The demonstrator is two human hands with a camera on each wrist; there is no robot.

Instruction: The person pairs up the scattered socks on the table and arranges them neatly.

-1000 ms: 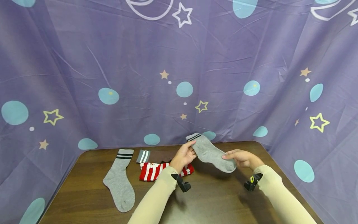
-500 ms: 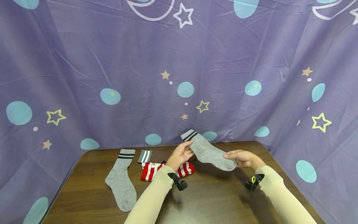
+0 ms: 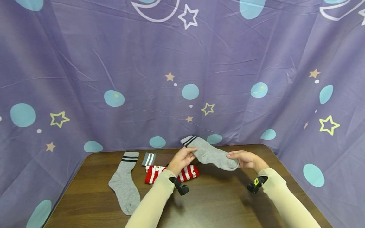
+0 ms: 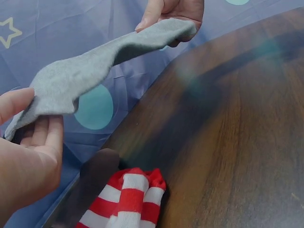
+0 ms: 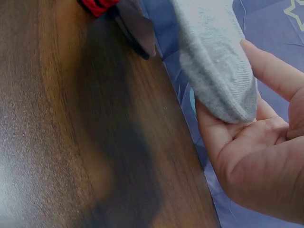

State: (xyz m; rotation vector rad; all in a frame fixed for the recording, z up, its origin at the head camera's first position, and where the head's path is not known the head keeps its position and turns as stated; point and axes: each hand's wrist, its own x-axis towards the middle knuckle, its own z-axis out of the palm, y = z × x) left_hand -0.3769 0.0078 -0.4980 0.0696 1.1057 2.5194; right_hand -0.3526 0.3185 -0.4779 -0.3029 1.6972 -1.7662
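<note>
A grey sock (image 3: 212, 155) with two black stripes at its cuff is stretched between my hands, above the table. My left hand (image 3: 182, 160) pinches it near the cuff, thumb on top and fingers beneath, as the left wrist view shows. At the toe end, my right hand (image 3: 248, 161) grips the sock between thumb and fingers. In the right wrist view the toe (image 5: 232, 102) lies over the fingers. Below my left hand is a red and white striped sock (image 3: 189, 172), partly hidden by the hand and forearm.
A matching grey sock (image 3: 125, 186) lies flat at the left of the wooden table (image 3: 216, 202). Behind the striped sock lies a brown sock (image 3: 163, 159) with a grey, white-striped cuff. A purple patterned curtain (image 3: 142, 126) hangs along the table's back edge.
Both hands keep hold of the grey sock. My left hand has shifted a little to the left, and the sock's cuff end rose, then lowered again. The toe end is slightly higher.
</note>
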